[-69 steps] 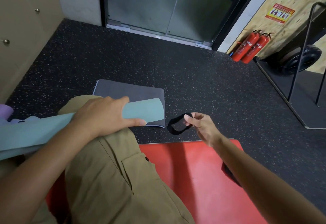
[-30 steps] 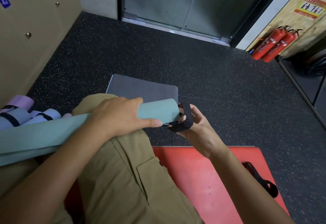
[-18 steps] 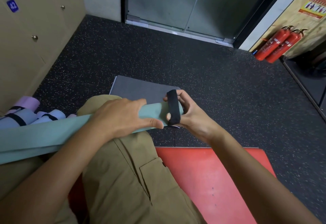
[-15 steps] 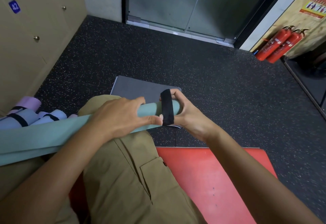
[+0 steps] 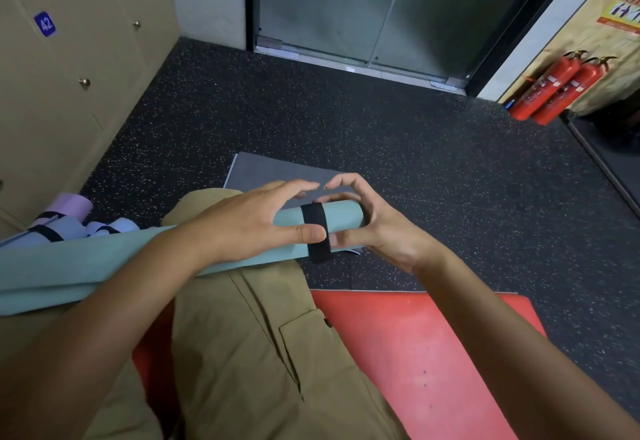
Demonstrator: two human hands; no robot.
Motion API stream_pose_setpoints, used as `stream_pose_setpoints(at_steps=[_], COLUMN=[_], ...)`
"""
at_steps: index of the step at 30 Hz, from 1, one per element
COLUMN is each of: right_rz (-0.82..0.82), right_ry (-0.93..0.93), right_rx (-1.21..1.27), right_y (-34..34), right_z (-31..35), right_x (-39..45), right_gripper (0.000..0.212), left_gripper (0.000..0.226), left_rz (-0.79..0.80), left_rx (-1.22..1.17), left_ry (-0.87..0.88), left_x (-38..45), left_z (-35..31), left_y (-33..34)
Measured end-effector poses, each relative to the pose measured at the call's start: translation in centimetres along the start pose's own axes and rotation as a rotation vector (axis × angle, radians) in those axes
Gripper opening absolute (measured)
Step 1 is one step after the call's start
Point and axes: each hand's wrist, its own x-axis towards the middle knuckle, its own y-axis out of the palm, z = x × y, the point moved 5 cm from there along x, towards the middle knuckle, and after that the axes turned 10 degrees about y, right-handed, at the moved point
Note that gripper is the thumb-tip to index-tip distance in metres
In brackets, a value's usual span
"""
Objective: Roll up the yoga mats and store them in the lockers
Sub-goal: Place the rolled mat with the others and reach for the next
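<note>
1. Setting: dark speckled floor (image 5: 398,135); person sits on a red mat (image 5: 433,353) at the near edge, khaki-trousered knee (image 5: 242,335) raised.
2. Rolled teal mat (image 5: 104,266) lies across the knee, its right end pointing right and over the floor.
3. Black strap (image 5: 313,223) encircles the roll close to its right end; a loose tail hangs just below the roll.
4. Left hand (image 5: 249,221): thumb presses on the strap at the roll's near side; fingers extended, relaxed, arched over the top of the roll.
5. Right hand (image 5: 374,228): fingers curled round the roll's right end, thumb on the near side beside the strap; index finger raised, tip near the left fingertips.
6. Grey mat (image 5: 270,173) lies flat on the floor just beyond the hands.
7. Left edge: strapped rolled mats (image 5: 62,221), lilac and pale blue, lie at the foot of the beige lockers (image 5: 69,76); doors shut, numbered 42 and 41.
8. Far: glass door (image 5: 381,7); two red fire extinguishers (image 5: 554,86) at the far right corner.
</note>
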Motion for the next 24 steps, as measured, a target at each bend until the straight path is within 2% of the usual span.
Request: stream_pose_setpoints(at_steps=[3,8,14,19,21,24], right_rz=[-0.052,-0.143,-0.127,-0.158,-0.143,-0.105], right_ry=[-0.031,-0.069,-0.125,-0.168,-0.18,-0.196], right_rx=[0.008,0.117,0.273,0.323,0.331,0.314], right_y=[0.3,0.2,-0.1,-0.7,-0.8,-0.5], right_z=[-0.2,-1.0,-0.9,-0.1,0.4,1.4], right_x=[0.0,0.1,-0.1,0.1,0.2,0.6], right_gripper=[0.066,0.064,0.048,0.043,0.043,0.045], left_gripper=[0.074,0.085,0.056,0.047,0.052,0.073], left_rz=[0.027,0.097,0.148,0.083,0.053,0.056], left_rx=[-0.003,0.105,0.116,0.096,0.093,0.072], left_ry=[0.018,-0.027,-0.005,-0.022,-0.023,-0.009], left_x=[1.1,3.2,3.8,3.4,3.3,3.8], left_z=[-0.7,-1.2,-1.3,-0.6,-0.5,-1.2], left_y=[0.0,0.3,-0.4,-1.8,-2.4,-3.3])
